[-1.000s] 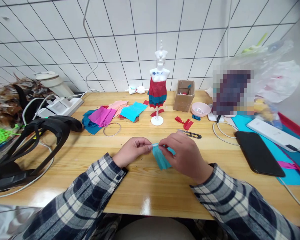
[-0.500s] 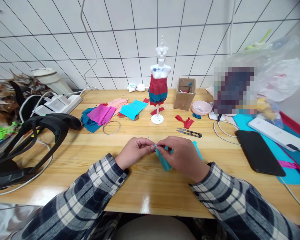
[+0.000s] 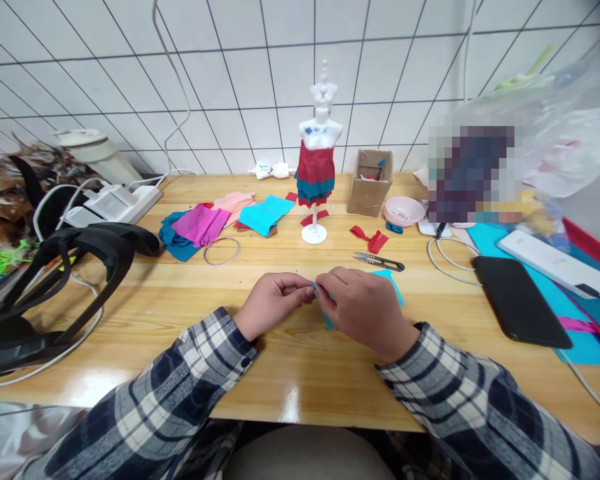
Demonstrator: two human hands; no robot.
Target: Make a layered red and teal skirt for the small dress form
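Over the table's near middle, my left hand (image 3: 275, 300) pinches the gathered end of a turquoise strip of crepe paper (image 3: 329, 322) between thumb and fingers. My right hand (image 3: 363, 303) is closed on the same strip, its fingertips meeting the left ones. Most of the strip is hidden behind the right hand; another turquoise piece (image 3: 393, 285) shows beyond its knuckles. Thread snips (image 3: 379, 261) lie just past the right hand. Farther back stands a small white dress form (image 3: 322, 137), upright on a round base, wearing a red and teal layered skirt (image 3: 316, 172).
Coloured paper pieces (image 3: 203, 225) and a thin ring (image 3: 222, 252) lie back left. A cardboard box (image 3: 371, 183), a pink bowl (image 3: 405, 212) and red scraps (image 3: 370, 238) sit back right. A black phone (image 3: 523, 301) is at right, a black headset (image 3: 70, 293) at left.
My right hand has rolled slightly over the strip, so less of its hanging part shows. The fingertips stay together. The whole view has shifted a little.
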